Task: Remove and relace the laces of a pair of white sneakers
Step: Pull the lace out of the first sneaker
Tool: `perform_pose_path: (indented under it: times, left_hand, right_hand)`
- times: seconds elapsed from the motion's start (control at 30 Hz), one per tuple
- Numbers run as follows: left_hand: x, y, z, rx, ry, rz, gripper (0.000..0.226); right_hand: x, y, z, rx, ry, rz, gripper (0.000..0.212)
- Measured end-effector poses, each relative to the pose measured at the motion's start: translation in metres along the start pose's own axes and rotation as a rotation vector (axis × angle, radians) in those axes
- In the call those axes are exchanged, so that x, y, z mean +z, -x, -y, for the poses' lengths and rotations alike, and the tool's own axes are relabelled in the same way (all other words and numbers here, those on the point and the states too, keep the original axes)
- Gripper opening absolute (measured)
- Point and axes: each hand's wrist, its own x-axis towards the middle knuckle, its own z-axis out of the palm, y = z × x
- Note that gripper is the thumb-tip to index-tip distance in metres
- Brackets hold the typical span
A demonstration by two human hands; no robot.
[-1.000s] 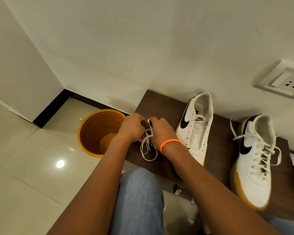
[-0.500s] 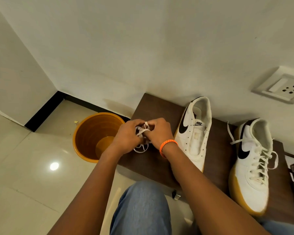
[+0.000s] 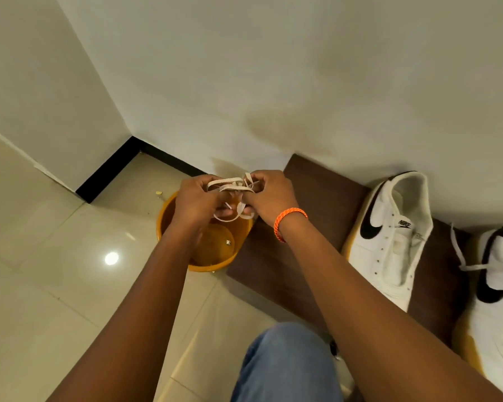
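Above the orange bucket (image 3: 206, 256) on the tiled floor, your left hand (image 3: 196, 203) and right hand (image 3: 269, 195) both pinch the bunched lace (image 3: 233, 188), unlaced sneaker (image 3: 389, 242) on the dark bench (image 3: 296, 256), laced sneaker (image 3: 497, 300) cut off at frame edge.

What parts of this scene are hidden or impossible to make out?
Head view, the only one:
- Laced sneaker: cut off by the right edge.
- Lace: its ends hidden inside the left hand and right hand.
- Small shiny object in the orange bucket: too small to identify.
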Motion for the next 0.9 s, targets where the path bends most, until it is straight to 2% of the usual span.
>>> perform_pose_path:
  times: [0.17, 0.3, 0.4, 0.47, 0.6, 0.7, 0.9]
  left_hand:
    - [-0.025, -0.033, 0.033, -0.065, -0.063, -0.065, 0.022]
    - [-0.035, -0.05, 0.062, -0.097, -0.128, -0.099, 0.017]
    - [-0.041, -0.056, 0.079, -0.153, -0.157, -0.057, 0.02]
    - [-0.045, -0.058, 0.089, -0.205, -0.142, -0.058, 0.023]
    - [-0.047, -0.056, 0.097, -0.231, -0.097, -0.105, 0.025]
    - [-0.044, -0.048, 0.09, -0.209, -0.022, -0.142, 0.019]
    - [-0.007, -0.011, 0.04, -0.074, 0.083, -0.13, 0.012]
  right_hand:
    - [0.05, -0.032, -0.003, -0.018, 0.269, 0.119, 0.012]
    - [0.074, -0.044, -0.007, -0.018, 0.438, 0.261, 0.029]
    - [0.085, -0.049, -0.017, 0.011, 0.486, 0.34, 0.026]
    - [0.088, -0.05, -0.024, 0.007, 0.554, 0.328, 0.019]
    - [0.091, -0.05, -0.023, -0.05, 0.544, 0.257, 0.025]
    - [0.085, -0.043, -0.017, -0.133, 0.42, 0.117, 0.016]
    - [0.034, 0.003, -0.013, -0.197, 0.176, -0.02, 0.013]
